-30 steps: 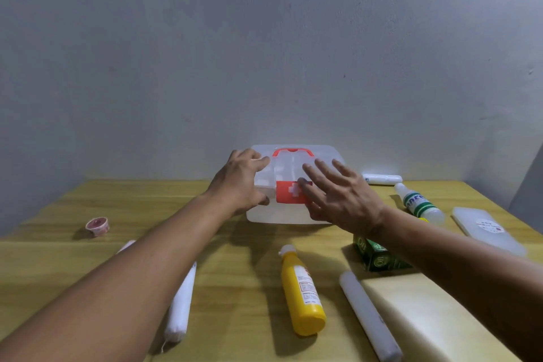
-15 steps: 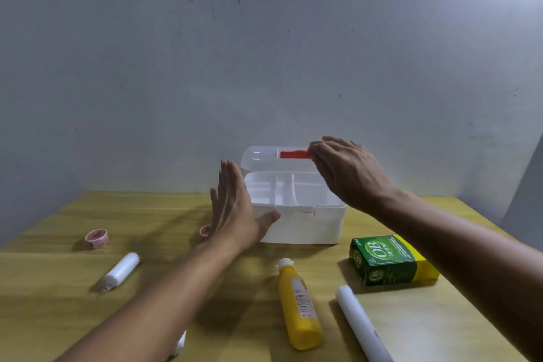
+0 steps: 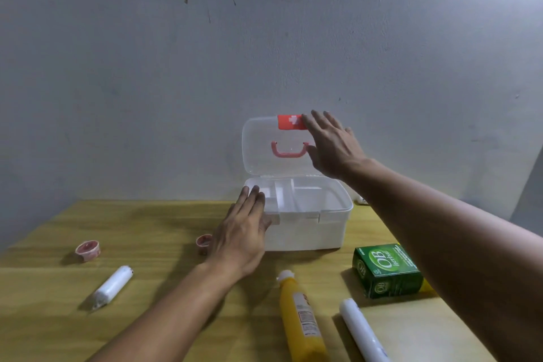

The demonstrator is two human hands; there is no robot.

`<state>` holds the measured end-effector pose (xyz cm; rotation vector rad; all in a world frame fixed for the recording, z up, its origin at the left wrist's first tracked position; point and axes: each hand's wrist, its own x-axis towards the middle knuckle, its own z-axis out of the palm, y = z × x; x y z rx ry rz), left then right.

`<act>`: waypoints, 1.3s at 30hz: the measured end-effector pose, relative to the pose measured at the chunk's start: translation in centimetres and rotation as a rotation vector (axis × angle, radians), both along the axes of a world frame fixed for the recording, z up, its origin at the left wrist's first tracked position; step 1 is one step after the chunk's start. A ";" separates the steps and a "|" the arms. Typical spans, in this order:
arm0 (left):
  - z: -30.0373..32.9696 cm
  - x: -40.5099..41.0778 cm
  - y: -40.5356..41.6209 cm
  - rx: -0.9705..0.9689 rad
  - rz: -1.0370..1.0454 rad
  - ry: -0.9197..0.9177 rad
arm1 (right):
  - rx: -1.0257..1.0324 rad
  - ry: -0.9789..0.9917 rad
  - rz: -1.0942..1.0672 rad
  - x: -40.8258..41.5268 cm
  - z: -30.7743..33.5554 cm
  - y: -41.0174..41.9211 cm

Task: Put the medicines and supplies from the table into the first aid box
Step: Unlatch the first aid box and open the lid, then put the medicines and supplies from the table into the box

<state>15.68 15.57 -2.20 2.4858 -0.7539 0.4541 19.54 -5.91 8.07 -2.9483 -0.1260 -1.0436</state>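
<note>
The white first aid box (image 3: 305, 229) stands open at the back of the wooden table, its clear lid (image 3: 264, 150) upright with a red latch and pink handle. Inside, a white divided tray shows. My left hand (image 3: 244, 232) rests flat against the box's left front corner, fingers apart. My right hand (image 3: 332, 144) is spread against the lid's right side. On the table lie a yellow bottle (image 3: 299, 314), a green OB herbal carton (image 3: 388, 270), a white tube (image 3: 361, 329), a white roll (image 3: 111, 286) and two small pink cups (image 3: 88, 250) (image 3: 203, 241).
A grey wall stands right behind the box. A small white item (image 3: 360, 200) peeks out behind my right forearm. The table's left edge (image 3: 35, 226) runs diagonally near the pink cup.
The lid has swung from half raised to fully upright under my right hand. My left hand has shifted from the box's side onto its front left corner.
</note>
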 end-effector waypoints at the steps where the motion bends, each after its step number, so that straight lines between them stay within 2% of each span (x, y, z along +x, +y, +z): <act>1: -0.1 0.1 0.1 0.007 -0.005 -0.007 | 0.025 0.050 -0.027 0.4 0.0 0.0; 9: 0.8 0.2 0.8 0.072 0.026 0.063 | 0.083 0.190 -0.068 0.8 0.2 -1.0; 14: 1.5 0.0 -1.0 0.254 0.050 -0.092 | 0.137 0.163 -0.009 -2.6 0.0 -2.1; 17: 2.3 0.4 -2.8 0.326 -0.011 -0.074 | 0.147 0.233 -0.007 -6.3 -0.2 -3.1; 20: 2.7 0.4 -4.1 0.394 -0.021 0.061 | 0.132 0.480 -0.075 -10.5 -0.9 -4.6; 23: 2.5 -0.2 -4.7 0.454 0.001 0.077 | 0.146 0.877 -0.176 -13.8 -2.5 -5.8; 25: 2.5 -0.6 -4.8 0.460 0.003 0.088 | 0.057 0.991 -0.202 -15.1 -3.8 -6.4; 29: 3.0 -1.1 -4.7 0.455 -0.005 0.116 | 0.021 0.867 -0.155 -16.4 -5.2 -7.0; 32: 3.6 -1.4 -4.5 0.393 -0.018 0.144 | 0.033 0.884 -0.157 -16.8 -4.4 -7.2; 36: 4.5 -0.9 -3.9 0.349 0.011 0.096 | 0.090 0.840 -0.142 -17.1 0.1 -6.8; 39: 4.5 -0.1 -3.6 0.381 0.057 0.119 | 0.102 0.712 -0.124 -16.3 3.7 -6.0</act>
